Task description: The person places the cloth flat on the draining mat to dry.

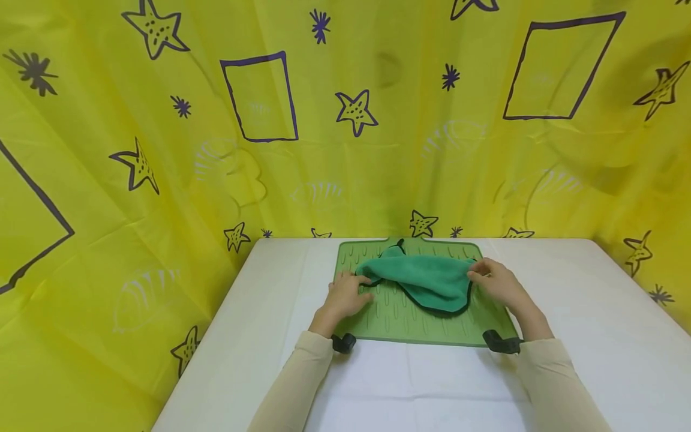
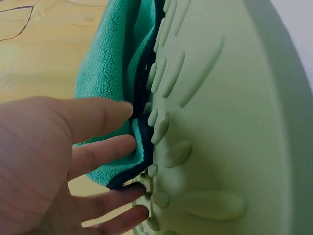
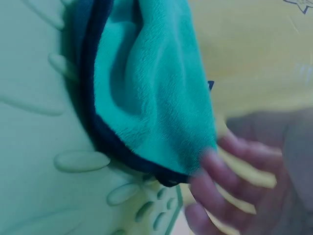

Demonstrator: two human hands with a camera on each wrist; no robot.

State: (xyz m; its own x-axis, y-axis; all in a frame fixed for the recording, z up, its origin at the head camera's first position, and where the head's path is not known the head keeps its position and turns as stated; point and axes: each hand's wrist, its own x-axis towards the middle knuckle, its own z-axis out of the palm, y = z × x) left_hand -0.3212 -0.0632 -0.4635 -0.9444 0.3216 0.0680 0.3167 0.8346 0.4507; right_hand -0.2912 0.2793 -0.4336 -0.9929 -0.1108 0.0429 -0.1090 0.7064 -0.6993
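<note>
A green fleece cloth (image 1: 426,278) with a dark edging lies loosely folded on a light green ribbed mat (image 1: 378,321). At the cloth's left end is my left hand (image 1: 346,295), its fingers spread and fairly straight. In the left wrist view, the thumb and index fingertips meet the fleece (image 2: 102,63), while the lower fingertips reach the mat's raised ribs. My right hand (image 1: 499,283) is at the cloth's right end. Seen in the right wrist view, its blurred, loosely bent fingers (image 3: 230,181) are at the fleece's edge without closing round it.
Beneath the mat is a white-covered table (image 1: 410,384). A yellow curtain (image 1: 399,168) with dark stars and outlined squares hangs behind the table and along its left side. Black wrist mounts (image 1: 499,342) sit by both sleeves.
</note>
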